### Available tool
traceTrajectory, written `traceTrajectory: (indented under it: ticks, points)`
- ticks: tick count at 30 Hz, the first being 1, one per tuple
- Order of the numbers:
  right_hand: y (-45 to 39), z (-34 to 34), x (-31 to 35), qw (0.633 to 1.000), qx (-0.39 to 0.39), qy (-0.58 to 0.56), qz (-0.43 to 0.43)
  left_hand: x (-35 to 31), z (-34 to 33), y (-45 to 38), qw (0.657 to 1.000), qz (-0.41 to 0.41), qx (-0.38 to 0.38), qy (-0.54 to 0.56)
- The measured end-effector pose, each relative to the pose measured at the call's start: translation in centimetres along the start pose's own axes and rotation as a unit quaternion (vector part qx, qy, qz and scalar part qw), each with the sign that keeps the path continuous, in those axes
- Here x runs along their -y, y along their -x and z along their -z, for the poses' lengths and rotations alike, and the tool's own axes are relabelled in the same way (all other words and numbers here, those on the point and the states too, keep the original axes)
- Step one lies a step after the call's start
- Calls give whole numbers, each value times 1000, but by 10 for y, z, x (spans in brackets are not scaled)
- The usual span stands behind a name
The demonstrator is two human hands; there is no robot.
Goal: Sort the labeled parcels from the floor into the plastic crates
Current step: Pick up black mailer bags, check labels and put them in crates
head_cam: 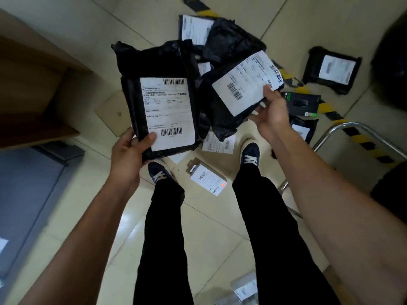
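While both arms are stretched forward over the tiled floor [72, 16], a wooden shelf unit [33, 84] is seen at the far left, with a grey-blue bin [28, 190] below it. A black parcel [158, 60] with a white shipping label is gripped at its lower left corner by the left hand [130, 150], the thumb laid on the label's bottom edge beside a barcode; the parcel is held upright above the floor. Just to its right, a second black parcel [222, 119], tilted, with its own white label, is clasped at its right edge by the right hand [272, 111], thumb on top of the label and fingers beneath. Dark shoes [250, 154] and black trousers are visible below the two hands. Between the shoes, a small white boxed parcel [208, 180] lies on the floor, and a loose white label sheet [218, 143] lies just behind it. Behind the held parcels, a heap of black parcels [229, 38] is piled on the floor beside yellow-and-black tape [363, 137]. Further right, a separate black labelled parcel [332, 70] lies apart from the heap, and a dark box with green trim [301, 104] rests near the right hand. A chrome tubular frame [343, 128] is seen at the right edge. No crate can be identified with certainty.
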State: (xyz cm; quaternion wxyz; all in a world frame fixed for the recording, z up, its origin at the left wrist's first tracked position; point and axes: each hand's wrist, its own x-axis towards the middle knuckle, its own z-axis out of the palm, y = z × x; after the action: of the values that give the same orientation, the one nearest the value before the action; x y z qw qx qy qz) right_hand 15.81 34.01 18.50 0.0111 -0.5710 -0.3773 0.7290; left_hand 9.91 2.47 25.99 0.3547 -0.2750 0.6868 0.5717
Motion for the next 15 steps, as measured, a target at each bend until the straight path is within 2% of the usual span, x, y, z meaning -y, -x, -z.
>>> traceTrajectory:
  ticks: [7,15]
  points:
    - [77,-32,74,986,144,80,7,-69,28,88,997,-26,-69,11]
    - [175,-79,172,937,301,175,13,-120,50,211,989,-61,-115,70]
